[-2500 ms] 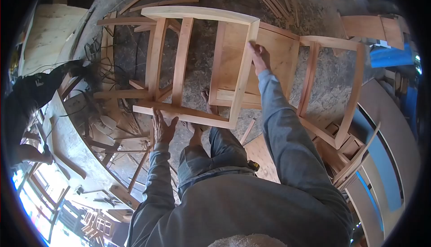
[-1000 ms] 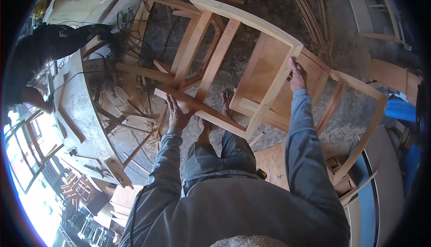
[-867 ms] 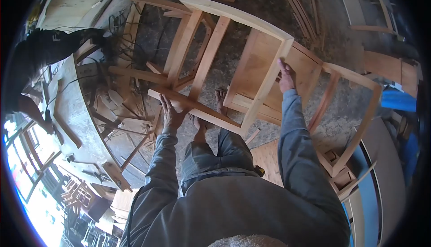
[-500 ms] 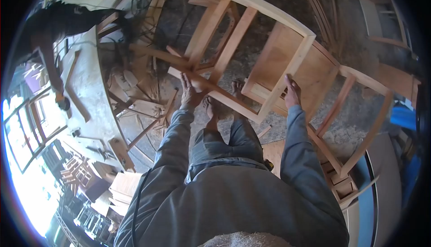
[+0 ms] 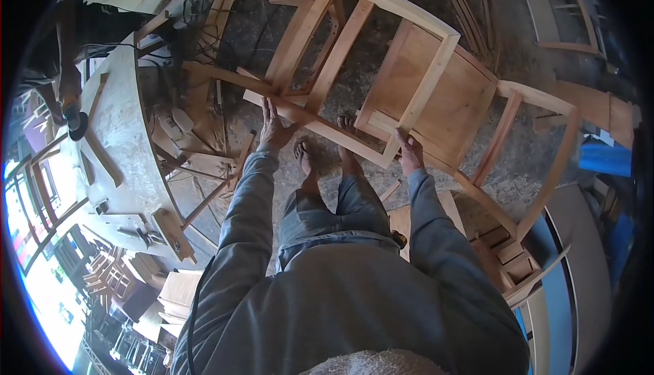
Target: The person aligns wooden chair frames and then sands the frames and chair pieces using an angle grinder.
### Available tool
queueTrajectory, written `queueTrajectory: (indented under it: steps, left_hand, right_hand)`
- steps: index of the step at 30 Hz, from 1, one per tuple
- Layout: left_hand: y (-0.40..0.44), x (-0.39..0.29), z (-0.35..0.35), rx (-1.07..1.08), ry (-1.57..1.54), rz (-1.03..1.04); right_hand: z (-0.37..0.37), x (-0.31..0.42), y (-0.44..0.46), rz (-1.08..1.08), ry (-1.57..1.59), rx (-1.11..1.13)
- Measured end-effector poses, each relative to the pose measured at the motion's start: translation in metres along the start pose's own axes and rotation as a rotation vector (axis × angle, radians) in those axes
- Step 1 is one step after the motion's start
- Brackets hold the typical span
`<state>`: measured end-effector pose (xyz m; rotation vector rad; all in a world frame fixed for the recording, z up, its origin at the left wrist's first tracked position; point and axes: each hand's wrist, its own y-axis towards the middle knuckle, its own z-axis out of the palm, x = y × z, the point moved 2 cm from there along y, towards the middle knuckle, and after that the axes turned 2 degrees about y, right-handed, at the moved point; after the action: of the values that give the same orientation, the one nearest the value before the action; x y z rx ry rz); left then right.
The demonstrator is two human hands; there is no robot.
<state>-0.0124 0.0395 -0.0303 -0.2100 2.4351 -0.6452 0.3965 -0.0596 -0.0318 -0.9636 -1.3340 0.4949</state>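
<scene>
A pale, unpainted wooden chair frame (image 5: 426, 89) stands tilted in front of me, with rails and a curved top piece. My left hand (image 5: 276, 132) rests against its lower rail (image 5: 327, 128), fingers stretched straight across the wood. Near the corner where that rail meets the post, my right hand (image 5: 410, 154) grips the post, thumb on the near side. Part of its fingers is hidden. Behind the post is a flat wooden panel (image 5: 443, 96), belonging to a chair on the right with a curved back (image 5: 555, 164).
On the left is a pale workbench (image 5: 126, 130) with wood strips and hand tools (image 5: 146, 235). A co-worker's hand (image 5: 70, 92) holds a dark tool (image 5: 76, 123) over it. Wood offcuts (image 5: 177, 119) and cables litter the floor. My feet (image 5: 305, 157) are close below the frame.
My right hand has slid down the post toward its lower corner. My left hand stays on the rail. The whole view has shifted slightly, and the co-worker's hand has moved up and left.
</scene>
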Motion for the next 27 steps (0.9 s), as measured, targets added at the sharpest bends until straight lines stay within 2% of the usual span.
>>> queueTrajectory:
  steps: [4, 16, 24, 27]
  left_hand:
    - [0.001, 0.004, 0.000, 0.014, -0.001, 0.015]
    - [0.002, 0.008, 0.003, 0.001, 0.052, 0.029]
    - [0.004, 0.001, 0.000, 0.012, 0.063, -0.016]
    - [0.008, 0.005, 0.000, 0.020, 0.051, 0.014]
  right_hand:
    - [0.004, -0.007, -0.002, -0.083, 0.015, -0.044]
    - [0.013, -0.007, -0.021, 0.044, 0.042, -0.001]
    - [0.009, 0.000, -0.027, 0.024, 0.030, 0.008]
    - [-0.018, -0.003, -0.030, -0.060, 0.106, -0.110]
